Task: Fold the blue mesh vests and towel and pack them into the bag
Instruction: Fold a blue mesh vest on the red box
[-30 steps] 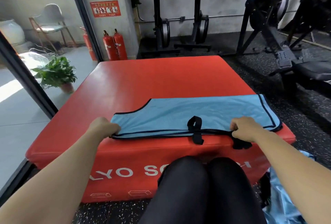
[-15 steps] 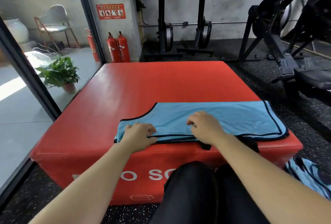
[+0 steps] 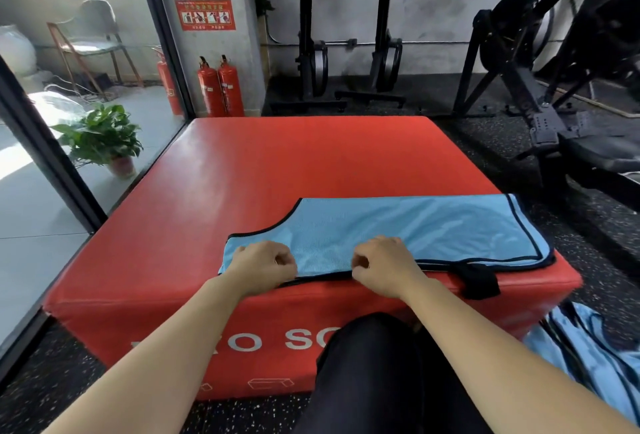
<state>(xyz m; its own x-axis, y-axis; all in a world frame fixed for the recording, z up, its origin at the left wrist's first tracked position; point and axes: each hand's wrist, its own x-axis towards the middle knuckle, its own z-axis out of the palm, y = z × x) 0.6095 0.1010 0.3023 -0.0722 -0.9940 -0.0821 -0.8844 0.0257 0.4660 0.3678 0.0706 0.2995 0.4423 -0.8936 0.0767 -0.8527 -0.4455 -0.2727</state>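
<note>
Folding the blue mesh vest (image 3: 398,229) on top of the red padded gym box (image 3: 311,163), to judge by the doubled black-trimmed edges stacked along the near side. Packing not yet begun, with no bag and no towel anywhere in view.

Lies flat across the near half of the box top, long axis running from 9 to 3 o'clock. Armhole cut-out toward 10 o'clock, far end reaching the box corner at 3 o'clock. Trailing a black strap (image 3: 479,279) over the front face, at about 4 o'clock from the right hand.

Gripping with the left hand (image 3: 263,267): fingers curled tight, knuckles up, planted on the 9 o'clock end of the vest right at the near hem. Much the same with the right hand (image 3: 384,265): curled closed at the hem, just to the 3 o'clock side of the left, with a short run of mesh and black trim showing between. Reads as a pinch on the hem in both cases, though hard to confirm with the fingertips tucked out of sight under the knuckles.

Next, most likely, lifting that hem and carrying it over to make another fold, either toward 12 o'clock or across toward 3. Calls for keeping both layers pinched together, since thin mesh probably slides on itself, and for tucking the strap inside rather than leaving it dangling. After that, the same treatment for the second blue vest (image 3: 581,340), heaped on the floor at 4 o'clock.
</note>
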